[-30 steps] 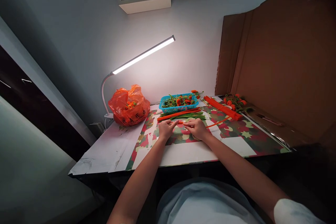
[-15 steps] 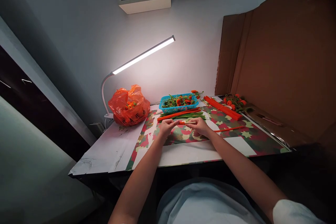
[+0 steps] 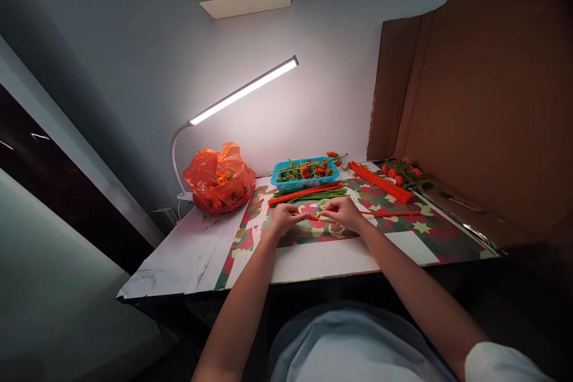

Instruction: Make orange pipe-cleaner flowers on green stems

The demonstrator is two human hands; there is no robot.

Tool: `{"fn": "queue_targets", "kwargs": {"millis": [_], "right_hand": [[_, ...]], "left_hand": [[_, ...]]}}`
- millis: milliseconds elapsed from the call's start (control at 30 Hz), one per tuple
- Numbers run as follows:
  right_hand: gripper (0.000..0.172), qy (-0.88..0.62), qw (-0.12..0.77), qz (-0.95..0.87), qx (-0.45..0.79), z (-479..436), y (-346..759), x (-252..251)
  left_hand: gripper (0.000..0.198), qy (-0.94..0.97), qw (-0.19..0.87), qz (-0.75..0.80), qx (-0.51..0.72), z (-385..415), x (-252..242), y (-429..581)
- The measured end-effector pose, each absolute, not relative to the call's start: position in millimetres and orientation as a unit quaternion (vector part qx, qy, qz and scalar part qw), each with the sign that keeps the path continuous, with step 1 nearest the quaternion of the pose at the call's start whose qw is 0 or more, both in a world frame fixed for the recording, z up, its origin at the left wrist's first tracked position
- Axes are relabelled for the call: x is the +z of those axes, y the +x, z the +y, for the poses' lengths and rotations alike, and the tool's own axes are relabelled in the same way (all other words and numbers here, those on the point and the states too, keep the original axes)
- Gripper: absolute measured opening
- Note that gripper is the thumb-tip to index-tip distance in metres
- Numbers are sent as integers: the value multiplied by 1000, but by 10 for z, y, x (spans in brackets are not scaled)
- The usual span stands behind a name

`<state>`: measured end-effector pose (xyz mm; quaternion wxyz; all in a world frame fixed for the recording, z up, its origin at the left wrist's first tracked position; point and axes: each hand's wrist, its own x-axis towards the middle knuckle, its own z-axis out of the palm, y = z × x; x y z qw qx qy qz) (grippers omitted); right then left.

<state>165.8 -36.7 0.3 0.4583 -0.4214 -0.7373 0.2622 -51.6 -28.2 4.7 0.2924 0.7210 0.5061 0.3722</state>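
Observation:
A short coiled orange pipe cleaner (image 3: 315, 218) spans the gap between my hands, low above the table. My left hand (image 3: 287, 218) pinches its left end between thumb and finger. At its right end, the fingertips of my right hand (image 3: 344, 213) are closed on it. Just behind my hands lie loose orange pipe cleaners (image 3: 304, 193) and green pipe cleaners (image 3: 320, 194), side by side. One single orange pipe cleaner (image 3: 394, 213) lies to the right of my right hand. The pale stick seen earlier does not show now.
A blue basket (image 3: 305, 187) of orange flowers with green stems stands at the back. Left of it sit an orange plastic bag (image 3: 219, 182) and a lit lamp (image 3: 244, 91). A bundle of orange pipe cleaners (image 3: 380, 182), more flowers (image 3: 400, 172) and cardboard (image 3: 474, 113) are right.
The pale stick between my hands has gone from sight, leaving the orange coil. My hands have come slightly closer together, and the right fingers now grip the coil's end.

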Motion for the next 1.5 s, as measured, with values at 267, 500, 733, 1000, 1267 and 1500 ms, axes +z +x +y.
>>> {"fn": "queue_targets", "kwargs": {"millis": [267,500,733,1000,1267,1500], "right_hand": [[21,-384,486,-761,191,-425,1540,-14],[21,-367,480,-785,139,-441,1513,-17],[26,-334,508,-754,250,-417,1479,-52],[37,-382,432,-704,415,-277,1643,-16],[30,-396,423,-701,416,-313,1738,86],[14,-439,426,-734,294,-342,1647,-34]], "left_hand": [[56,653,237,556,456,-243,-12,-488],[55,586,291,573,493,-232,-39,-477],[56,547,385,531,520,-276,34,-464],[60,646,370,467,477,-272,80,-475],[59,701,331,478,414,-267,87,-516],[57,695,323,523,373,-275,34,-524]]}}
